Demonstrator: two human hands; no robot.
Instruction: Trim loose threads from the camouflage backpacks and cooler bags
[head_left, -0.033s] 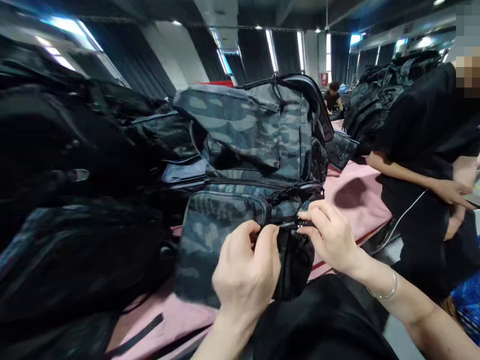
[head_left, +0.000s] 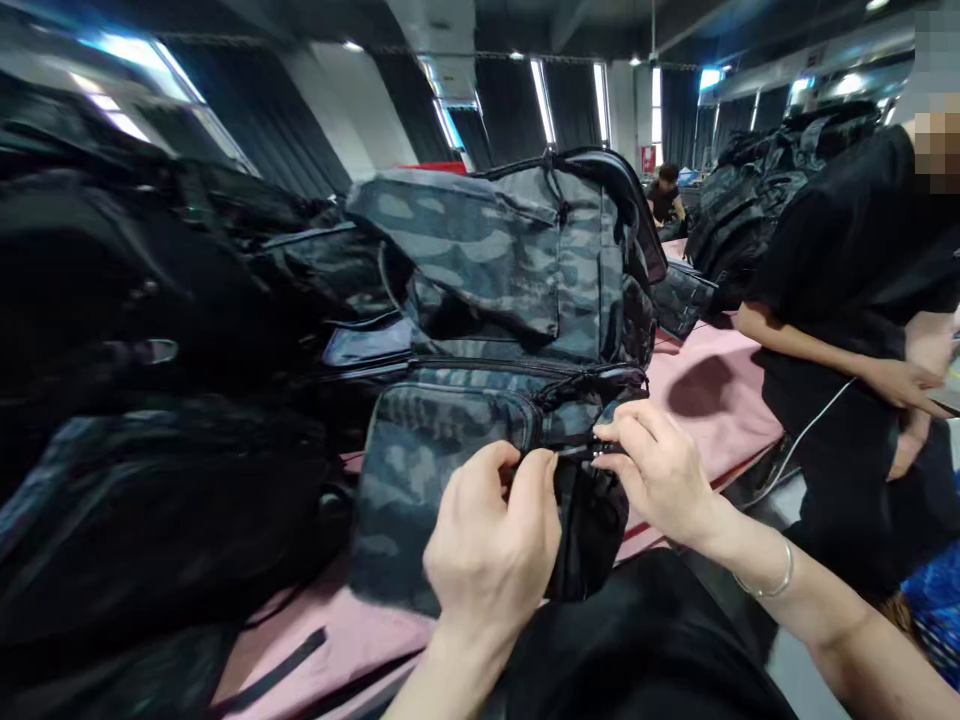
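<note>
A dark camouflage backpack (head_left: 480, 260) stands upright in front of me, its front pocket (head_left: 424, 480) bulging toward me. Along the pocket's right edge, my left hand (head_left: 495, 540) is closed, thumb and fingers pinching the fabric beside the zipper; the fingertips are partly hidden. My right hand (head_left: 660, 470) pinches a small shiny zipper pull (head_left: 598, 448) between thumb and forefinger at the bag's right side. Both hands are close together, with a short dark stretch of zipper tape or strap between them.
More dark bags (head_left: 135, 500) are heaped on the left. A pink-covered table (head_left: 720, 390) lies under the backpack. On the right stands a person in black (head_left: 840, 250), hands at waist height. Another bag pile (head_left: 787, 170) and a seated person (head_left: 664, 200) are farther back.
</note>
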